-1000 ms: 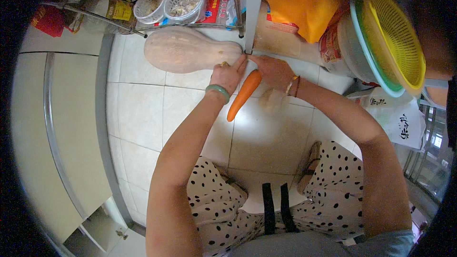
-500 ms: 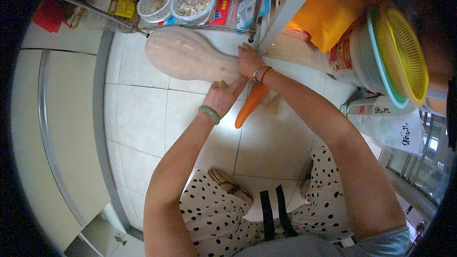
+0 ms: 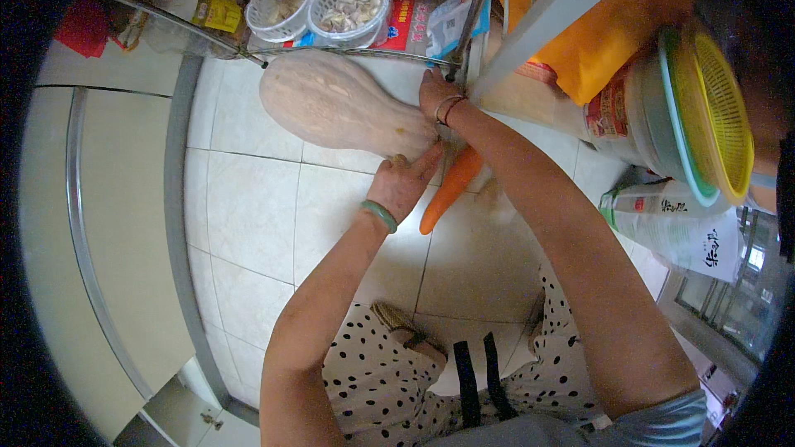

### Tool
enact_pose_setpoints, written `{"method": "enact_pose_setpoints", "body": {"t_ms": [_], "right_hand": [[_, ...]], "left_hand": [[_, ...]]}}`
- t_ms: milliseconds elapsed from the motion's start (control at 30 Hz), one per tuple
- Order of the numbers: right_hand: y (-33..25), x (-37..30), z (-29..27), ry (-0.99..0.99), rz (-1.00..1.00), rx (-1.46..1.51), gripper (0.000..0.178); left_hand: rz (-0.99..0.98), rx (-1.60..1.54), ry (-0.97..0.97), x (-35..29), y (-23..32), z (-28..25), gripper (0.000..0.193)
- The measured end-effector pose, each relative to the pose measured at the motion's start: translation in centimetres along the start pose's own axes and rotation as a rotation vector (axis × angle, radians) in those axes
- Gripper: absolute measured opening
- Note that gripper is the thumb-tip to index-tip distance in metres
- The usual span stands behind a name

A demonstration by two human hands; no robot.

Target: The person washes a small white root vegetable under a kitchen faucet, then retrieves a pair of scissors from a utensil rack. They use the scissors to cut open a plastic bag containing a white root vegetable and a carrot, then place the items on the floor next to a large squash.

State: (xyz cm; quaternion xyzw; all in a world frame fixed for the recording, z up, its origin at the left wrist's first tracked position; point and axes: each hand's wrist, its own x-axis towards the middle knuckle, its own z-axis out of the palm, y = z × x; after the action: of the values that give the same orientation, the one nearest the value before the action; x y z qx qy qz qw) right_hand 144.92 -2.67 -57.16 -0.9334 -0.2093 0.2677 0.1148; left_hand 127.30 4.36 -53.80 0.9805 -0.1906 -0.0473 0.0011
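Observation:
A large pale tan butternut squash (image 3: pixel 335 103) lies on the tiled floor, its bulb to the left and its neck to the right. My left hand (image 3: pixel 402 182), with a green bangle at its wrist, is under the neck, fingers stretched right beside the squash's narrow end. Over that end, close to the shelf leg, is my right hand (image 3: pixel 437 98), its fingers mostly hidden. An orange carrot (image 3: pixel 450 194) rests on the floor below my right wrist. Something thin and whitish, which I cannot make out, shows between the hands and the carrot.
Along the far edge runs a wire shelf with two white baskets, one of garlic (image 3: pixel 350 12). A slanted white post (image 3: pixel 555 25) stands at the right. Stacked yellow and green basins (image 3: pixel 719 108) and a white bag (image 3: pixel 675 228) are beyond my right arm. Cabinet doors (image 3: pixel 124 223) line the left.
The whole view has shifted, so things sit slightly lower and further right. My right hand has drawn slightly apart from my left fingertips. The squash and carrot look to lie where they were.

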Motion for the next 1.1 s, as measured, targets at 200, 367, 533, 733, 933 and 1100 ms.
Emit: {"method": "enact_pose_setpoints", "body": {"t_ms": [200,367,533,733,933,1100], "right_hand": [[1.6,1.3,0.6,-0.086,-0.038,-0.202,0.039],[1.9,2.2,2.6,-0.033,-0.153,-0.217,0.025],[3.9,1.1,3.7,-0.055,-0.225,-0.254,0.023],[2.5,-9.1,-1.6,0.067,-0.389,-0.134,0.023],[8.0,-11.6,-6.1,-0.364,-0.035,0.912,0.03],[11.6,-13.3,-8.3,-0.511,0.155,1.39,0.031]], "left_hand": [[0.031,0.044,-0.021,0.4,0.2,-0.5,0.06],[0.021,0.043,0.003,-0.1,0.1,-0.6,0.06],[0.03,0.019,0.008,0.4,0.2,-0.5,0.058],[0.018,0.002,0.023,0.8,-0.2,0.4,0.053],[-0.047,-0.081,0.026,3.6,0.2,-1.1,0.044],[-0.189,-0.413,0.188,3.1,1.2,-3.2,0.034]]}}
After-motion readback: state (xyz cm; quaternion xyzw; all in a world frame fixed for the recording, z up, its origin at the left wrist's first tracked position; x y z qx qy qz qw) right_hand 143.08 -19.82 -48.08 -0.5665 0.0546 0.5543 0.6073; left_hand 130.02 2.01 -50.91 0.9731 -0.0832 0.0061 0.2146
